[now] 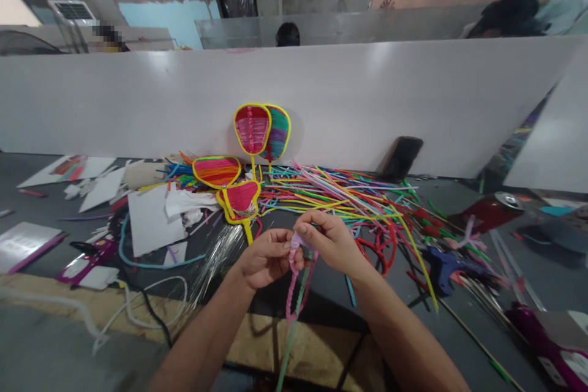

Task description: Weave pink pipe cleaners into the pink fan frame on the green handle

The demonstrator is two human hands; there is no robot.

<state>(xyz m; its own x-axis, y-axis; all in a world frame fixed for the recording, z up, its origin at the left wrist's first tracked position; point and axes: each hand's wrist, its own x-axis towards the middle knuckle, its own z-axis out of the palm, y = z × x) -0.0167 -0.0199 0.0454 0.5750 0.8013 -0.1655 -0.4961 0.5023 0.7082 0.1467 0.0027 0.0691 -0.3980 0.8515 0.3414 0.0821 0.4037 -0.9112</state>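
Pink loop (289, 301) (twisted) hangs from left hand (270, 257) and right hand (331, 241).

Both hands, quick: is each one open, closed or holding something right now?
Left hand: closed, holding the lilac piece at the top of the pink twisted loop.
Right hand: closed, pinching the same lilac piece.

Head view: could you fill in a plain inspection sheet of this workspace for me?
Surface: dark tabletop, largely covered.
Job's things: pink braided loop, topped by a lilac piece; pale green strand hanging close by.
Clutter: coloured stems, paper pieces, yellow-edged fans, dark phone, red can.
Grip: left hand and right hand, bare, both pinching at the loop's lilac top.
Cables: white cable and black cable at the left front.
Surroundings: white partition behind; people's heads beyond.
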